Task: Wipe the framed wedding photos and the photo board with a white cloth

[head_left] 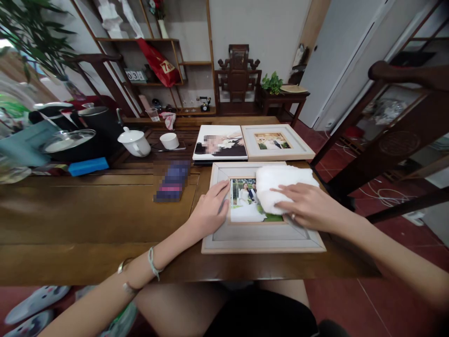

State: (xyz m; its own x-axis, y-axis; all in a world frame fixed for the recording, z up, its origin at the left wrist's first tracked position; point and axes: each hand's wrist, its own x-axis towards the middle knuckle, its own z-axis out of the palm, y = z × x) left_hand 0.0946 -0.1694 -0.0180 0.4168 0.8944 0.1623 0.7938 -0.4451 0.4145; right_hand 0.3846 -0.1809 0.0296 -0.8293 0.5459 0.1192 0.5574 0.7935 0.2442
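A grey-white picture frame (261, 236) with a wedding photo lies flat on the wooden table (87, 210) in front of me. My left hand (210, 210) rests flat on the frame's left border, fingers stretched out. My right hand (307, 206) presses a folded white cloth (280, 182) against the photo's upper right part, fingers laid over the cloth.
Behind it lie a frameless photo print (220, 142) and a second framed photo (277, 141). A white teapot (133, 142), a white cup (170, 140), black pots (84, 133) and a blue box (88, 166) stand at the left. A dark wooden chair (396, 140) is at the right.
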